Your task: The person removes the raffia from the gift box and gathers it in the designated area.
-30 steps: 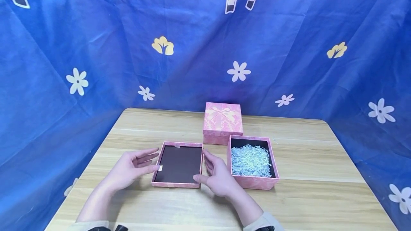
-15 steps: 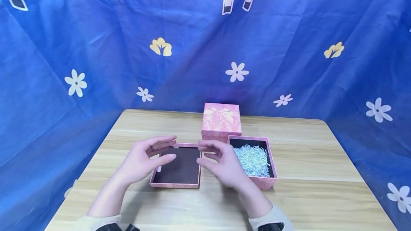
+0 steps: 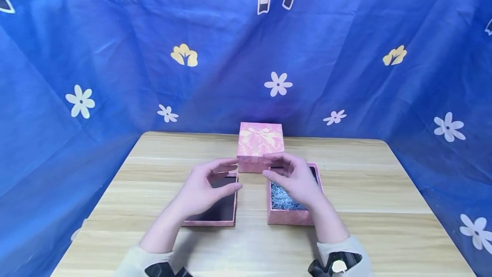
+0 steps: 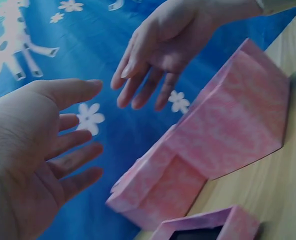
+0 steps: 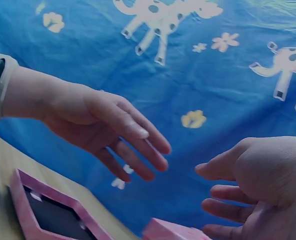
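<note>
My left hand (image 3: 205,189) hovers over the shallow pink lid (image 3: 209,223), covering part of its dark inside. Its fingers are relaxed and hold nothing. My right hand (image 3: 296,178) is raised above the open pink box (image 3: 292,217), which has blue shredded paper (image 3: 282,200) inside; its fingers are loosely bent around nothing. In the left wrist view both hands face each other in the air above the pink boxes. The lid (image 5: 43,230) lies inside-up on the table in the right wrist view.
A lidded pink gift box (image 3: 261,144) with a pale bow stands behind, near the table's back edge. The wooden table (image 3: 369,183) meets a blue patterned curtain (image 3: 230,54) at the back and sides.
Both hands have left the lid's sides, risen and moved right. The right hand has come over the box of shredded paper. The lid and boxes have stayed in place while the view shifted slightly.
</note>
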A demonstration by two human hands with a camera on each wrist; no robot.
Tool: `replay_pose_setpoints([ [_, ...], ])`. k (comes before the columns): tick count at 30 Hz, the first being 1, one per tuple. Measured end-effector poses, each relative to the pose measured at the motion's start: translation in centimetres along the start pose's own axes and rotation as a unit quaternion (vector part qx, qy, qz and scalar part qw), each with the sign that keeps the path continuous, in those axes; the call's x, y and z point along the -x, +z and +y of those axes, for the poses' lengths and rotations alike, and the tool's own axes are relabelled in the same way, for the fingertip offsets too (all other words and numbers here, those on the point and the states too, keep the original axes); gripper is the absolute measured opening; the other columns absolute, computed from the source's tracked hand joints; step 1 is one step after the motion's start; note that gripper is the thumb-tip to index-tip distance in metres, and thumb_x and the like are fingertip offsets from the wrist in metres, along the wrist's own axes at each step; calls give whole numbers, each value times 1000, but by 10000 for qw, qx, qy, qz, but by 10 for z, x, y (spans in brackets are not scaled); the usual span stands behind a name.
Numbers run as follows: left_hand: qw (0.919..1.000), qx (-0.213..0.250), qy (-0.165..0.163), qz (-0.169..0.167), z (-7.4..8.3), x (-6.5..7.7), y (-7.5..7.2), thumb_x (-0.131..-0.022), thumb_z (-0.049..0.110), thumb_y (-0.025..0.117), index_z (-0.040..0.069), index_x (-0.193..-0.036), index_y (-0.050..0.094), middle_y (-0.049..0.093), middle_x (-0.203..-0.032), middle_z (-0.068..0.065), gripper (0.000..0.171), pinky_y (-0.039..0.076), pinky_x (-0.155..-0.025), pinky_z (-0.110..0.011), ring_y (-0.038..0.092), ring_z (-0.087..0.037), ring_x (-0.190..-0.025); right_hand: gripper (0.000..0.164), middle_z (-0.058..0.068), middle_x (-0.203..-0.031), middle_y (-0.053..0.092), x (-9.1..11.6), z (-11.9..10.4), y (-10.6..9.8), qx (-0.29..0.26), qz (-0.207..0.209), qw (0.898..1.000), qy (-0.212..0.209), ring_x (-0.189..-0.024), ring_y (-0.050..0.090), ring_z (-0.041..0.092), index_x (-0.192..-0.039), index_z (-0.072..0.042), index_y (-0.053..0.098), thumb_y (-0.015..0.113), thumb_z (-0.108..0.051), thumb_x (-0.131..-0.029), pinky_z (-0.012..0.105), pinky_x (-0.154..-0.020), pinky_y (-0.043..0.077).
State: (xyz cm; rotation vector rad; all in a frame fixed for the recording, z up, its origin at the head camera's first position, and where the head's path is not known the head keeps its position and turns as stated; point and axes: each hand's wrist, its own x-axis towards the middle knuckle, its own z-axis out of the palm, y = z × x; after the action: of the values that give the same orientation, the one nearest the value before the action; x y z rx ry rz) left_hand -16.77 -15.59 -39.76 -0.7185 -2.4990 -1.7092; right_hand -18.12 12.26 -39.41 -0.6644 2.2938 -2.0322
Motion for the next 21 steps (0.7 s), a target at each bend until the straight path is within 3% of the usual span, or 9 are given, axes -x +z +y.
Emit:
replay_pose_setpoints([
  [4,9994,-326,-121,-39,0,-5,19,-87,35,91,19,-144,65,70,-137,-1,65,56,-104,-44,69,-23,-122,40,21,-123,71,2,7,-20,232,-105,9997,-66,-115,68,41,-132,6,67,79,-1,-94,42,-100,59],
  [7,9990,-439,-39,-116,-3,-8,34,-86,36,91,21,-145,65,67,-140,3,66,53,-108,-45,66,-22,-126,41,26,-125,70,4,12,-33,473,-163,9987,-35,-114,70,40,-134,6,67,79,-4,-95,41,-99,59],
  [10,9990,-385,71,-233,-5,-12,47,-86,33,91,22,-145,64,65,-142,9,66,50,-111,-40,61,-16,-132,43,25,-127,70,8,15,-42,685,-181,9974,93,-113,71,37,-135,3,67,80,-8,-96,40,-98,59],
  [14,9985,-463,134,-258,-7,-14,62,-85,36,92,23,-145,65,63,-143,16,67,48,-113,-35,55,-6,-136,45,25,-129,69,11,19,-52,842,-244,9960,174,-117,68,43,-137,3,66,80,-8,-96,48,-101,58],
  [21,9934,-1106,232,-216,-6,-13,81,-80,49,93,16,-148,63,58,-154,1,81,47,-113,-42,50,-12,-142,49,24,-133,67,15,28,-61,1209,-379,9908,482,-125,62,46,-139,5,64,81,-10,-95,59,-107,50],
])
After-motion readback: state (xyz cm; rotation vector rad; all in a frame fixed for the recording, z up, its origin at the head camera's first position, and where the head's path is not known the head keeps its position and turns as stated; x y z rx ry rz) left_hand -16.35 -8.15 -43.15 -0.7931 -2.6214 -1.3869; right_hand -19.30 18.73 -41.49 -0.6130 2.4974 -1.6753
